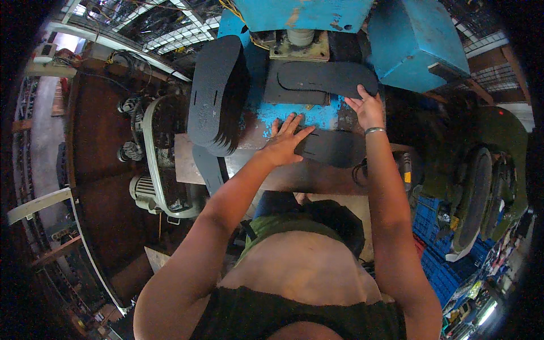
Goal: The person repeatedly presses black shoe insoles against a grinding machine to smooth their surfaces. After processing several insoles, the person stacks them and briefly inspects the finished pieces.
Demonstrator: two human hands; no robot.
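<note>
My left hand [286, 141] is open, fingers spread over the left part of a dark sole-shaped piece [334, 152] on the worn blue machine bed. My right hand [367, 110] pinches the right end of an upper dark grey sole piece [317, 73], thumb or finger on its top. That piece lies over a flat dark plate [286, 96] below a metal press block [299, 50] on the blue machine [303, 11]. To the left stands a thick stack of dark textured soles [211, 96], with more flat pieces [207, 173] beside and under it.
At the left stand a pale metal frame [150, 136] and a motor [144, 192]. A blue housing [413, 39] is at upper right. A green machine [504, 130] and blue crates [430, 266] are on the right. The bench edge [317, 181] runs before my body.
</note>
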